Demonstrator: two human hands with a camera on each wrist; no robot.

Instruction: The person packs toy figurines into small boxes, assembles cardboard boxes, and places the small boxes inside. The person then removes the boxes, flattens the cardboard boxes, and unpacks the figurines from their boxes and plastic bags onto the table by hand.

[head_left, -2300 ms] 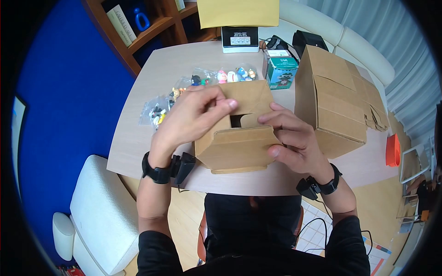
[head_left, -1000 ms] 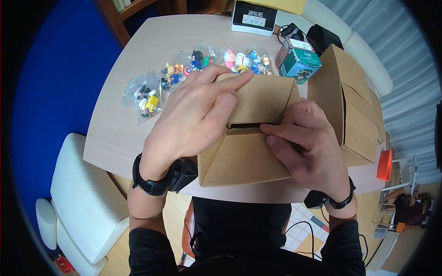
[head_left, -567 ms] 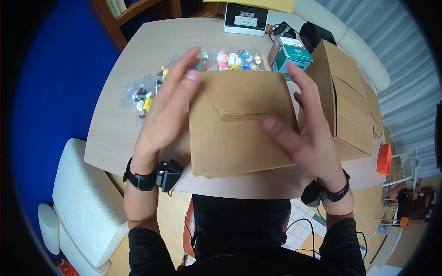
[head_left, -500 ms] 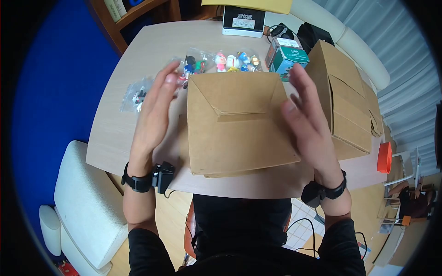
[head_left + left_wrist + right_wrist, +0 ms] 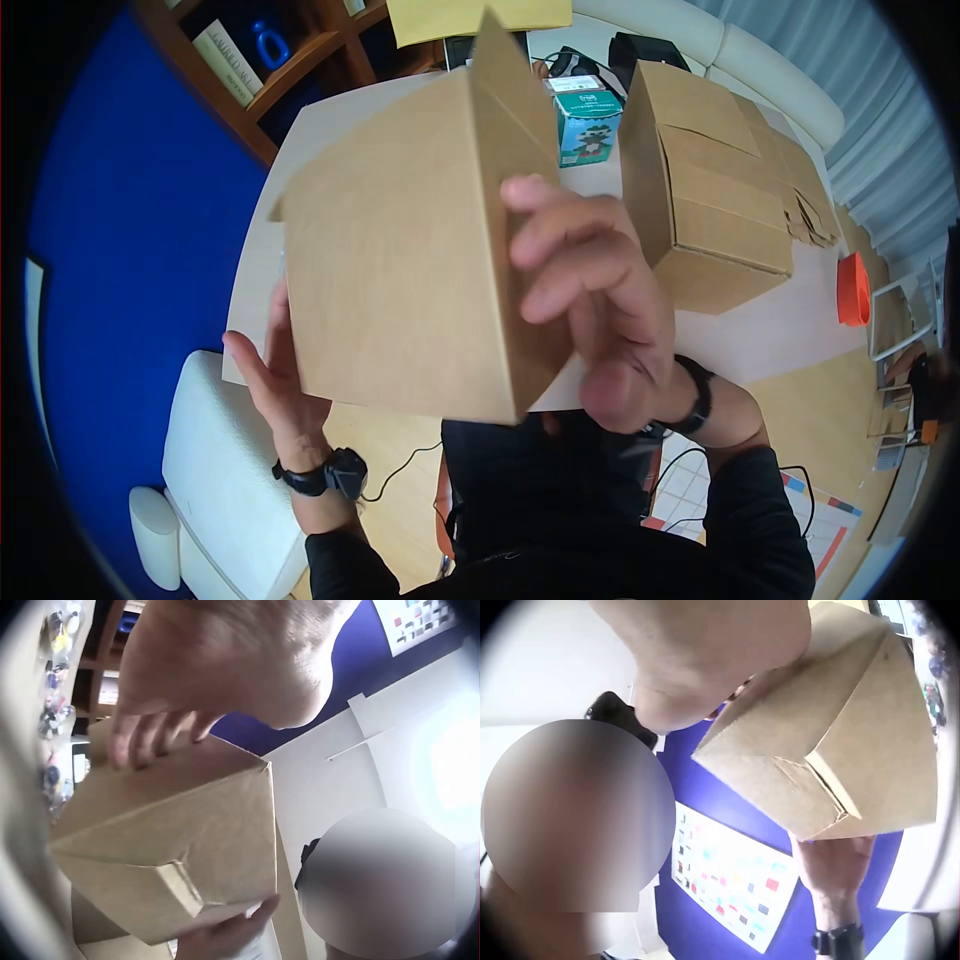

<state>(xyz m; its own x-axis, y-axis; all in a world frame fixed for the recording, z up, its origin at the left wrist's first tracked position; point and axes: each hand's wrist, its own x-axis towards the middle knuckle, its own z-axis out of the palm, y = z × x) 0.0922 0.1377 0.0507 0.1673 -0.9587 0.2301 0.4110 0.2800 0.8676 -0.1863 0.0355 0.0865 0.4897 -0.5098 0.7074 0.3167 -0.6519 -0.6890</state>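
A brown cardboard box is raised and tilted between my two hands, with a flap sticking up at its far right corner. My left hand supports its left side, thumb pointing away from the board. In the left wrist view the left fingers lie along one face of the box. My right hand is at the right side, its fingers loosely bent against the board and its thumb off it. A folded tab shows on one face in the right wrist view. In the head view the lower left fingers are hidden by the box.
To the right stands a larger cardboard box on the table. Behind are a green printed box and black headphones. An orange container is at the right edge. Bagged toy figures show in the left wrist view.
Both hands have come in from beside the box and taken it by its sides. It has been lifted, turned and shifted left, now covering the bagged figures in the head view.
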